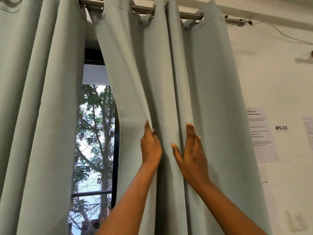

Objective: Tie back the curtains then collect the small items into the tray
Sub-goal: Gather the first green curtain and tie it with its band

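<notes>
Sage-green fabric filled most of the view, honestly. On the far left hung the left curtain (39, 116), loose and untied, pushed over enough to leave a gap. Through that gap showed the window (94, 141), with a dark frame and trees outside.

Next came the right curtain (152, 73), hanging in deep folds off its rings. Both hands were on this one. The left hand (150, 143) was tucked into a fold, fingers mostly straight and pushing into the cloth; whether the thumb had pinched any fabric couldn't be told, since the fold hid it. The right hand (193, 153) lay flat on the next pleat over, fingers straight and together, thumb spread, pressing without clamping on anything. By the look of it, the person was bunching the folds toward each other so the panel could be gathered and tied back. No tie or hook for it was in view on the curtain, so that step looked not yet done.

Up top ran the metal rod (144, 10), ending at a bracket near the right. Past the curtain was a white wall (271, 73) with a thin wire trailing off the rod end, a printed sheet (260, 134) taped up, and a small label (281, 128) reading WS-02. The tray and small items weren't visible anywhere.
</notes>
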